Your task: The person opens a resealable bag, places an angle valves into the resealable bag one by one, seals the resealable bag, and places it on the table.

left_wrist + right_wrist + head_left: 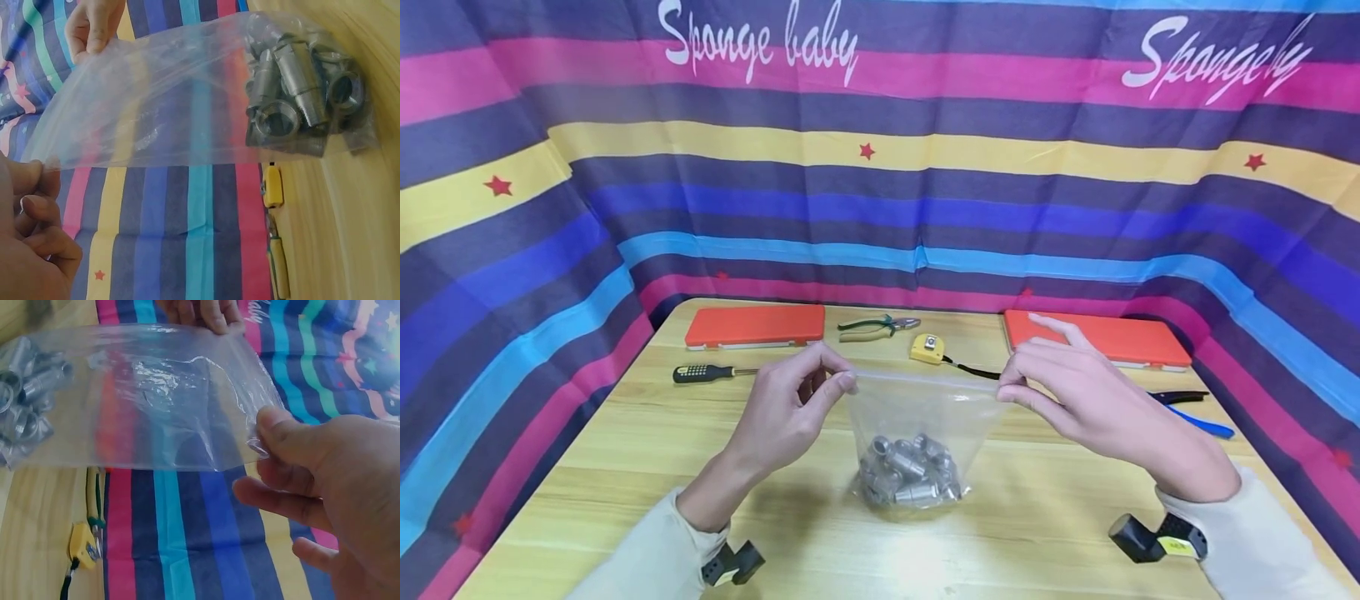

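Note:
A clear plastic zip bag (925, 408) stands upright between the two hands, its top edge stretched taut. Several silver metal pipe fittings (300, 81) are heaped at its bottom, some with threaded ends. My left hand (793, 400) pinches the bag's upper left corner between thumb and forefinger. At the opposite upper corner, my right hand (1067, 387) pinches the plastic the same way, with its other fingers spread off the bag. In the right wrist view, light glints on the wrinkled film beside the right thumb (281, 431).
Along the back lie two red cases (756, 325) (1105, 337), pliers (880, 327) and a yellow tape measure (928, 348). A black-handled screwdriver (703, 373) lies left of the left hand. Behind the right wrist is a tool with black and blue handles (1198, 421). Striped cloth (880, 208) surrounds the table.

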A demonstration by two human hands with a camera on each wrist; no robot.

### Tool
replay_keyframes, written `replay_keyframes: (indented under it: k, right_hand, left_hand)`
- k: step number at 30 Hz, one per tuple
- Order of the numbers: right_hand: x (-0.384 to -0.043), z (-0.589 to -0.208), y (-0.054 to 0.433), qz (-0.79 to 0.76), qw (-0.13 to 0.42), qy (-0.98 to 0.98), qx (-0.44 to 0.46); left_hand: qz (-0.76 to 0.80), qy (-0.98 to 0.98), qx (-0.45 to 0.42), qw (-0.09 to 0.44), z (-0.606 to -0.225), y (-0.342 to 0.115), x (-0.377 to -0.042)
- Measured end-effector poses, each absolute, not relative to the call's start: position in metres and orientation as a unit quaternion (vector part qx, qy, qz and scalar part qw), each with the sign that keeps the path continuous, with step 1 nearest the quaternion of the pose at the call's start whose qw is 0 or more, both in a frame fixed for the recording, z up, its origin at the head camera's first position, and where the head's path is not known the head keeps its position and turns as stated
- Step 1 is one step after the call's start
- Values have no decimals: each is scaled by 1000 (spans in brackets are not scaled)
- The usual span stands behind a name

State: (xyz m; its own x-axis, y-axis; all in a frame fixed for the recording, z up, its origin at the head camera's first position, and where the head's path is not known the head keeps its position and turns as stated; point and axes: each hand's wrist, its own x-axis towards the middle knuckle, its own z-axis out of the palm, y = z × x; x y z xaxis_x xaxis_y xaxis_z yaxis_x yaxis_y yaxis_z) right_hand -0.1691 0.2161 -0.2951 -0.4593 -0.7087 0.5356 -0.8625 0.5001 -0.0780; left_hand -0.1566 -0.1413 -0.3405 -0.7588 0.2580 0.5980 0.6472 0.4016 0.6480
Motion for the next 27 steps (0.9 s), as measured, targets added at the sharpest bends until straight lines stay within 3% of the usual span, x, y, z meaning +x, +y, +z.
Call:
replay_keyframes:
  k: [13, 27]
  right_hand:
    - [-166, -299, 226, 152, 257, -855, 424]
    - [-146, -317, 232, 420, 118, -801, 410]
  left_hand:
    - [-468, -815, -274, 204, -339, -139, -156]
    - [-563, -763, -303, 93, -330, -142, -136]
